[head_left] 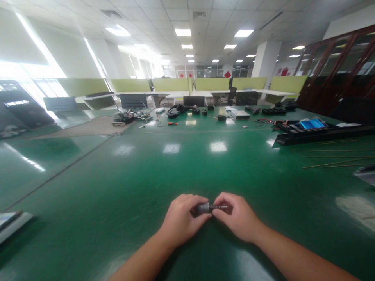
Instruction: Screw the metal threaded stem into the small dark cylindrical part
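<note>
Low in the middle of the head view, both hands meet over a small cylindrical part (203, 208) with a grey body and a thinner, dark, ridged shaft. My left hand (182, 214) wraps thumb and fingers around its wider grey end. Thumb and fingertips of my right hand (238, 215) pinch the thin shaft end (222, 207), which looks coiled or threaded. The part lies roughly level between the hands, just over the green tabletop (187, 168). Fingers cover both of its ends, and its exact kind cannot be made out.
An orange-handled screwdriver (172, 123) lies farther back. Beyond it are a black looped object (175, 111), small black boxes (222, 118) and a pile of parts (125, 116). A black tray (310, 132) and thin rods (336, 162) are at right; a pale flat object (17, 226) is at left.
</note>
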Tool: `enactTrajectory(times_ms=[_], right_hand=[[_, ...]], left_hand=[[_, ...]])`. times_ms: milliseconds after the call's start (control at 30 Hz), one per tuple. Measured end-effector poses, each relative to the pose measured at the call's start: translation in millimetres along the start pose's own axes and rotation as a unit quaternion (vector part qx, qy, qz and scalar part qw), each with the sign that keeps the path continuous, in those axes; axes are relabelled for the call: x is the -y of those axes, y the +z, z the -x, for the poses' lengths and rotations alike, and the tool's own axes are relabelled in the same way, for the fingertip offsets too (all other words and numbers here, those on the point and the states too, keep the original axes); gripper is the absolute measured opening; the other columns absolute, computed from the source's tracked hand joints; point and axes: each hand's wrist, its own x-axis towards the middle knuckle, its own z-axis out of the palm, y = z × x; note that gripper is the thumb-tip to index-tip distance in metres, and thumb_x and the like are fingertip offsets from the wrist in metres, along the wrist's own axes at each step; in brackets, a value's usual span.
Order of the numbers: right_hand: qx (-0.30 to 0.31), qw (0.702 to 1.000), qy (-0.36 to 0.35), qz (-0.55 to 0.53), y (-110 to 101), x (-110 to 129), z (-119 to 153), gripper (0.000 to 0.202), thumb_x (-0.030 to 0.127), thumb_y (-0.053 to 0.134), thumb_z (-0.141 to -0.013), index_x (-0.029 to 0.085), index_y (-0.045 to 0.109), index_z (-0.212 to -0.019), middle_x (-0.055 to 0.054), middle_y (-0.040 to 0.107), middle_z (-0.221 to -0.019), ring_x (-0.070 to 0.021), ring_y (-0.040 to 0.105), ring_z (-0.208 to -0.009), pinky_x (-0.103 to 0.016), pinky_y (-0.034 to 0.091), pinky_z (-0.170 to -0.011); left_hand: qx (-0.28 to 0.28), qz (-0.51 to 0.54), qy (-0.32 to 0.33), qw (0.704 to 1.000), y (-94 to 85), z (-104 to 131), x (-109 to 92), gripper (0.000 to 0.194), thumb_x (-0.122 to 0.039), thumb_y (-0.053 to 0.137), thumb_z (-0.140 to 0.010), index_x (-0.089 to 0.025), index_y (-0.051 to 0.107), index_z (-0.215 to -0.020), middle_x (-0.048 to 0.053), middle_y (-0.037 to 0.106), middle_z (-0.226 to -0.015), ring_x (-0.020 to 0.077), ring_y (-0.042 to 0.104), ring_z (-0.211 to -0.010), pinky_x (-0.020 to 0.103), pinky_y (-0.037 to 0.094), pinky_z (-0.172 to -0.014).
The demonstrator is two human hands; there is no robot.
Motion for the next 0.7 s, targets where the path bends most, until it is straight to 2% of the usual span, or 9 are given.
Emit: enactTrajectory(times_ms=[400, 600, 700], right_hand=[[0.006, 1.000, 0.009, -0.012, -1.8, 0.6, 0.2, 0.005, 0.022, 0.064, -0.081, 0.018, 0.065, -0.083, 0.001, 0.065, -0.074, -0.0147, 0.058, -0.068, -0.023, 0.043, -0.063], [0.004, 1.000, 0.013, -0.026, -1.5, -0.9, -1.2, 0.005, 0.022, 0.063, -0.081, 0.018, 0.065, -0.084, 0.001, 0.065, -0.074, -0.0143, 0.059, -0.067, -0.023, 0.043, -0.063], [0.004, 0.999, 0.014, -0.030, -1.6, -0.8, -1.0, 0.006, 0.023, 0.063, -0.082, 0.018, 0.065, -0.085, 0.001, 0.065, -0.075, -0.0144, 0.059, -0.068, -0.024, 0.043, -0.064]], left_hand=[[-0.018, -0.005, 0.012, 1.000, -1.6, -1.8, -1.6, 0.021, -0.029, 0.077, -0.079, -0.023, 0.071, -0.099, 0.004, 0.069, -0.084, 0.0212, 0.061, -0.079, 0.032, 0.045, -0.072], [-0.035, 0.002, 0.037, 0.999, -3.5, -2.9, -3.3, 0.020, -0.025, 0.077, -0.078, -0.022, 0.071, -0.097, 0.004, 0.072, -0.089, 0.0228, 0.063, -0.085, 0.040, 0.049, -0.086], [-0.031, 0.033, 0.024, 0.999, -2.2, -2.1, -2.8, 0.022, -0.022, 0.075, -0.079, -0.022, 0.070, -0.100, 0.005, 0.073, -0.096, 0.0232, 0.066, -0.092, 0.040, 0.051, -0.089]])
